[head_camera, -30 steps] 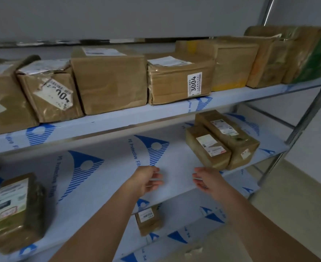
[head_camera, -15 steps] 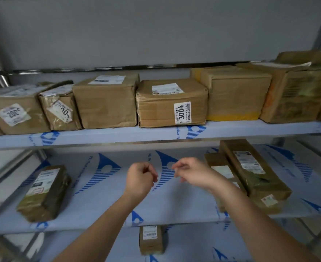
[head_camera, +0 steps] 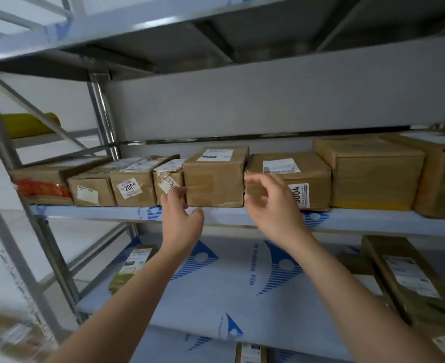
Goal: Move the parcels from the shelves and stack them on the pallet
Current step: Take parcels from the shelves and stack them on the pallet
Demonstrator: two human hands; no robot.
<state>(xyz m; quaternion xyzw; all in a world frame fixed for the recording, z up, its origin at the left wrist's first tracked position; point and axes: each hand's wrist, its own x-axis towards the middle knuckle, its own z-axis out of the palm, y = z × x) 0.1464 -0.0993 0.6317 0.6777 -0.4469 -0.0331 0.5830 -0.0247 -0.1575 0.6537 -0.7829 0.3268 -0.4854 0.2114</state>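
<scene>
A row of brown cardboard parcels stands on the upper shelf. The middle parcel is a plain box with a white label on top. My left hand reaches up at its lower left corner, fingers loosely spread, fingertips at the box's left edge. My right hand is raised at its right edge, in front of the parcel marked 3004, fingers half curled and holding nothing. Neither hand grips a box. The pallet is out of view.
Left of the middle box stand a small torn parcel, one marked 200 and more. A larger box sits to the right. The lower shelf holds a flat parcel and long parcels. A steel upright stands left.
Both hands rose from the lower shelf level to the upper shelf and spread apart to either side of the middle parcel. The view tilted upward and shifted left.
</scene>
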